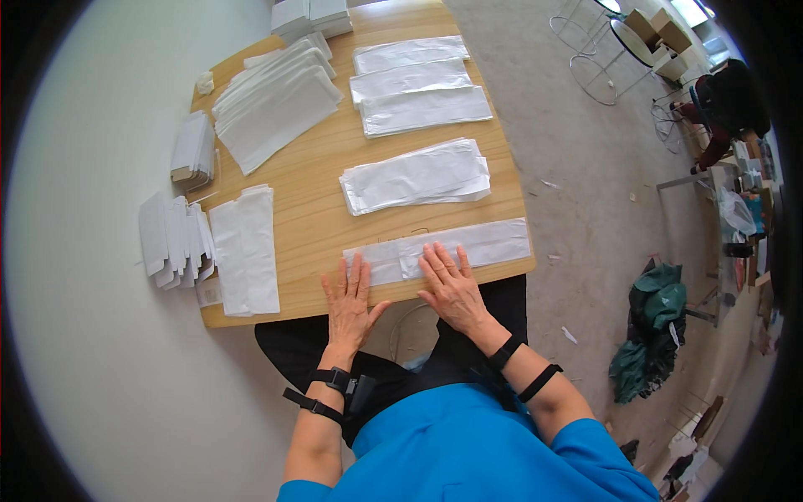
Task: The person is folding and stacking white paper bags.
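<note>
Clock reference: 12 o'clock is the top of the view; directions are taken from the part named in each line.
Work surface: wood-topped desk (305, 180), front edge close to the wearer.
Workpiece: folded white strip (498, 243), lying flat along the front edge of the desk, long axis roughly 9 to 3 o'clock, with an overlap line near its middle.
Left hand: hand (348, 308) palm down, fingers extended, thumb spread toward 2 o'clock; fingertips on the strip's 9 o'clock end, gripping nothing.
Right hand: hand (453, 289) palm down, fingers straight and slightly apart; fingertips on the middle of the strip, gripping nothing.
Strip relative to left hand: under the fingertips, the main length extending toward 2 o'clock.
Strip relative to right hand: under the fingertips at 12 o'clock, free end running out toward 2 o'clock.
Nearest stack: layered white pieces (414, 177), near the strip at its 12 o'clock, slightly toward 11, apart from both hands.
Far stacks: three overlapping white bundles (427, 109), at 12 o'clock from the strip, beyond the nearest stack.
Fanned pile: white sheets (276, 113), between 10 and 11 o'clock from the strip.
Side pile: long white pieces (244, 251), at 9 o'clock from the strip, well apart from it.
Cartons: flat white cartons (176, 238), at 9 o'clock beyond the side pile; their support cannot be told.
</note>
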The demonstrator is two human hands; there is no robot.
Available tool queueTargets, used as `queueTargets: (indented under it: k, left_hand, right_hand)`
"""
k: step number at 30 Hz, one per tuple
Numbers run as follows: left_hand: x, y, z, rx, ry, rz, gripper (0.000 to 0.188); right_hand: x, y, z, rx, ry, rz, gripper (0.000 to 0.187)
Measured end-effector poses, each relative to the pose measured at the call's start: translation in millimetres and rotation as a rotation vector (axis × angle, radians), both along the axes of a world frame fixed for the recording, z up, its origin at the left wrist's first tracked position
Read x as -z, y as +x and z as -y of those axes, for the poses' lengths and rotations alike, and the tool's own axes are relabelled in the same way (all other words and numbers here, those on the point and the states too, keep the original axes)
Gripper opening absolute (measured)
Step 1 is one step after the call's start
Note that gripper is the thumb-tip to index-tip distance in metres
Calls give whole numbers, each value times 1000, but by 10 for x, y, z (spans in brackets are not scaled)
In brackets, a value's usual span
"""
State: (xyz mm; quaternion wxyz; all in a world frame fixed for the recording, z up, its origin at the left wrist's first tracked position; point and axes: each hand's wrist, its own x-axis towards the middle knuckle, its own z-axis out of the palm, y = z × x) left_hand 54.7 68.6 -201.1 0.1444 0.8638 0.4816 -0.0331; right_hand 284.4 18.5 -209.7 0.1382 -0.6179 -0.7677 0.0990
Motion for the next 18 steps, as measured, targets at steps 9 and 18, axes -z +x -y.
queueTargets:
  k: [9, 18]
  left_hand:
    - [-118, -4, -33, -163, 117, 165, 75]
    - [-54, 183, -161, -870, -10, 372, 33]
  right_hand:
    - [-94, -16, -35, -14, 51, -36, 58]
    - [-14, -134, -96, 5, 127, -81, 45]
